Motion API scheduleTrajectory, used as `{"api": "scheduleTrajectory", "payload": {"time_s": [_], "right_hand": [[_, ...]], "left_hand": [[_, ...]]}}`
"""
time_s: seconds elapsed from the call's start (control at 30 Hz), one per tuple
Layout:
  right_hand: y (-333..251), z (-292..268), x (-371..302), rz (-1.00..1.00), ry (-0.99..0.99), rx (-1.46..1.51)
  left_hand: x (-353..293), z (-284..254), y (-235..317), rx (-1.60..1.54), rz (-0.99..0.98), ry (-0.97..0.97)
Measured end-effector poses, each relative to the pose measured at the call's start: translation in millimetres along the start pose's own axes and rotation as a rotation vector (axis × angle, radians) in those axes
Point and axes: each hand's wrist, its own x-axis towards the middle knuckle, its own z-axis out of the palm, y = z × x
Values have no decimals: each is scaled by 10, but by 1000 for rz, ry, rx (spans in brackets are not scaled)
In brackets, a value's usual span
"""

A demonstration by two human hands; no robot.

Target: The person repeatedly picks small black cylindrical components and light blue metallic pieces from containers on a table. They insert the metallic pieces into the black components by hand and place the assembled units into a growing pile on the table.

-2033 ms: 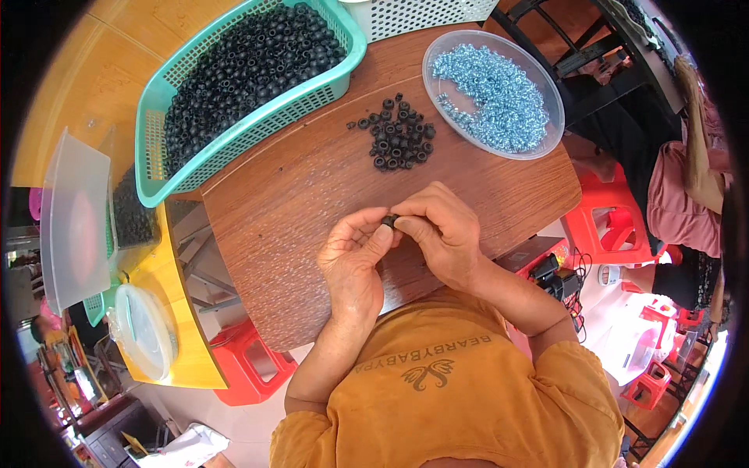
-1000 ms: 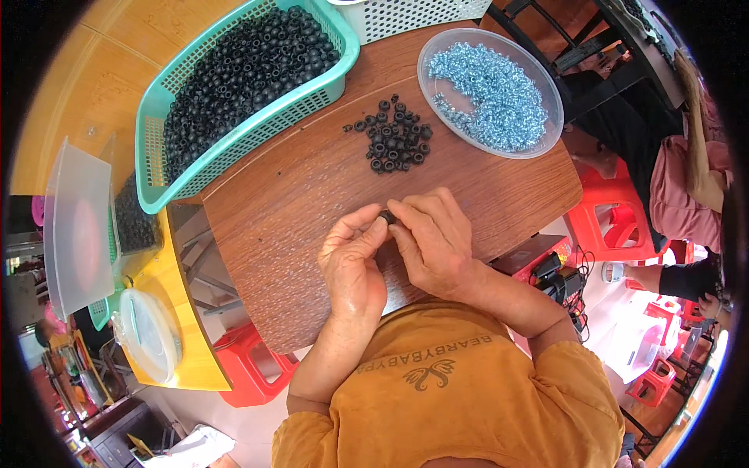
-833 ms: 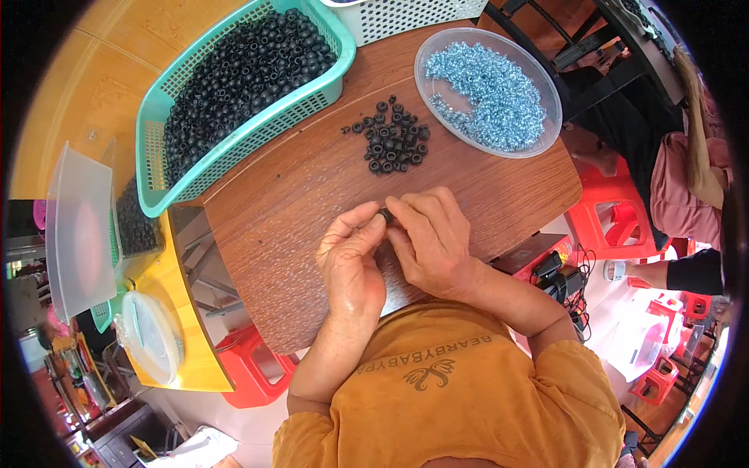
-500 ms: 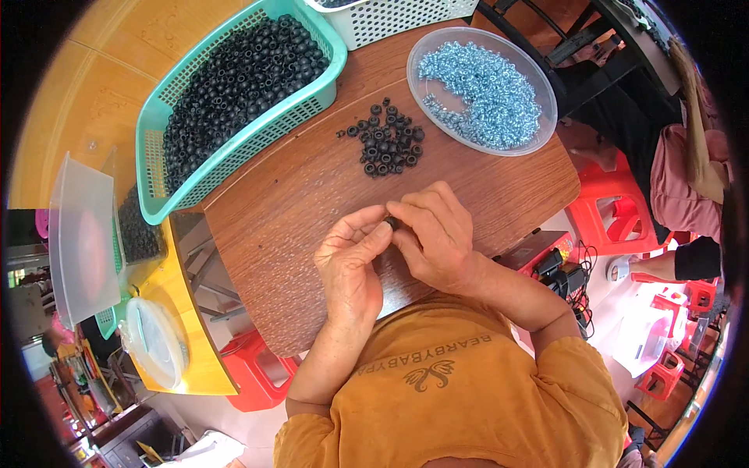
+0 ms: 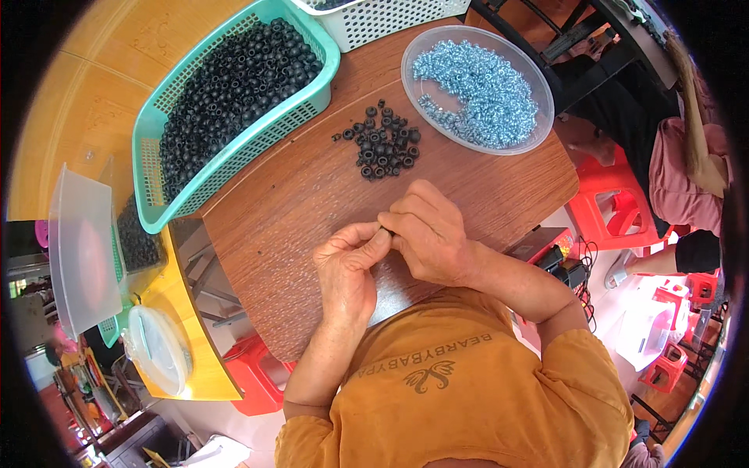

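Black beads [image 5: 386, 145] lie beyond our pinched-together hands [image 5: 429, 234], any grip hidden from us; green basket [image 5: 251, 150] and clear tub [image 5: 439, 93] flank the pile.

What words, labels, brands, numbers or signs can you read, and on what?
Mustard-orange fabric shirt: one line of dark lettering beside a dark curled emblem; wording not copied.
Teal perforated plastic basket, round clear plastic tub: no lettering visible.
Elsewhere, any print is too small or blurred to read.

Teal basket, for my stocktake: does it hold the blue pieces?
No, the teal basket holds black pieces; the blue pieces lie in a clear bowl.
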Motion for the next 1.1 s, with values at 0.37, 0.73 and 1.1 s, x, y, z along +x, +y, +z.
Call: {"api": "scheduleTrajectory", "payload": {"time_s": [0.37, 0.73, 1.1], "right_hand": [[10, -7, -24, 9, 7, 36], [-103, -67, 95, 115, -17, -20], [-121, -120, 133, 302, -55, 115]], "left_hand": [[-33, 7, -17, 9, 35, 33], [-58, 114, 25, 188, 288, 81], [-64, 85, -11, 699, 660, 137]]}}
